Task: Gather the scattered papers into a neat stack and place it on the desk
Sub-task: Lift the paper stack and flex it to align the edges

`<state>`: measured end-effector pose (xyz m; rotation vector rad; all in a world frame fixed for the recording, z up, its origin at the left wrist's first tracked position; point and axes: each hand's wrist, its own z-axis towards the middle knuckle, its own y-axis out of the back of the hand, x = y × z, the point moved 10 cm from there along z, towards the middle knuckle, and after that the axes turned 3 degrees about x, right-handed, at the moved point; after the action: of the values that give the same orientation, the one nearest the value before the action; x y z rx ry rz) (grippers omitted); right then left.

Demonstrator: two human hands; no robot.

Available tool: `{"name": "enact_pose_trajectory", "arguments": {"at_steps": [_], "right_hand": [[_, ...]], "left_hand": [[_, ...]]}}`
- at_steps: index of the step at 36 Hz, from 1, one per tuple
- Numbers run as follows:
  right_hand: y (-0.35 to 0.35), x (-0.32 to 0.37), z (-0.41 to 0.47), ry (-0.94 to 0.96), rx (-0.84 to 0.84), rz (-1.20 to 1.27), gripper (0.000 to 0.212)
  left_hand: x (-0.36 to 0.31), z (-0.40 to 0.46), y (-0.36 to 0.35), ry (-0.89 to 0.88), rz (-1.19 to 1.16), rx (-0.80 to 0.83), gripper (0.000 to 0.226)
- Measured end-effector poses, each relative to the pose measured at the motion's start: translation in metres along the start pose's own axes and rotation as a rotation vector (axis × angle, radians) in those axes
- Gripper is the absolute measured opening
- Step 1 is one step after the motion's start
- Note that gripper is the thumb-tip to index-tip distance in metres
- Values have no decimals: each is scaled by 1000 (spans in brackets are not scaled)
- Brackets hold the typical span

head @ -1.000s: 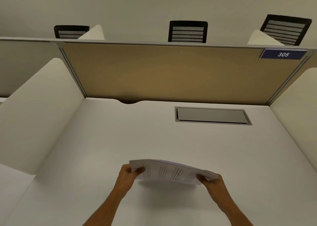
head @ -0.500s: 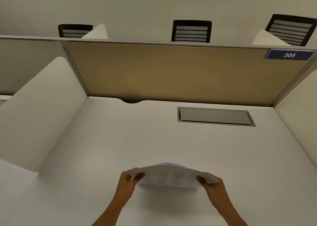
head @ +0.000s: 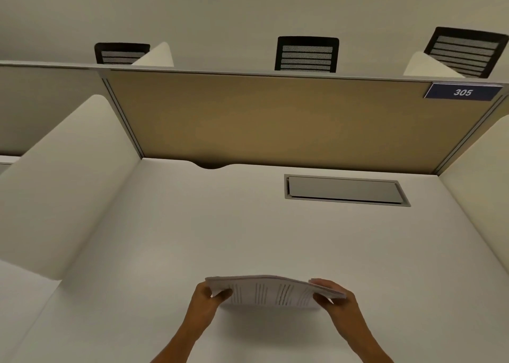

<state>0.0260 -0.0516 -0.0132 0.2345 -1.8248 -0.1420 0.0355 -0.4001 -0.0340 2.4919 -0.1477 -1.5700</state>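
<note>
A stack of printed papers is held just above the white desk, near its front edge. The sheets are gathered together and tilted so the printed underside faces me. My left hand grips the stack's left end, thumb underneath. At the stack's right end my right hand holds on, fingers over the top edge. A soft shadow lies on the desk below the stack.
A tan partition closes the back of the desk, with a blue "305" sign. White side dividers flank the desk. A grey cable hatch sits at the back right. Three black chair backs show beyond.
The stack has come slightly lower and closer to me, and its sheets look more even. Both hands kept their grip on its ends.
</note>
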Motion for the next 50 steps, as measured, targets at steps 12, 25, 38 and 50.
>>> {"name": "enact_pose_trajectory", "arguments": {"at_steps": [12,25,38,50], "right_hand": [[0,-2,-5,-21,-24,-10,35],[4,-5,-8,-26,-164,-22,33],[-7,-32,-12,-110,-307,39,20],[-7,-31,-16,-135,-260,83,13]], "left_hand": [[-5,-9,-5,-15,47,0,24],[-8,-13,-11,-35,-40,-155,16],[5,-22,-22,-25,-111,-249,23],[1,-24,-17,-43,-92,-238,19]]}}
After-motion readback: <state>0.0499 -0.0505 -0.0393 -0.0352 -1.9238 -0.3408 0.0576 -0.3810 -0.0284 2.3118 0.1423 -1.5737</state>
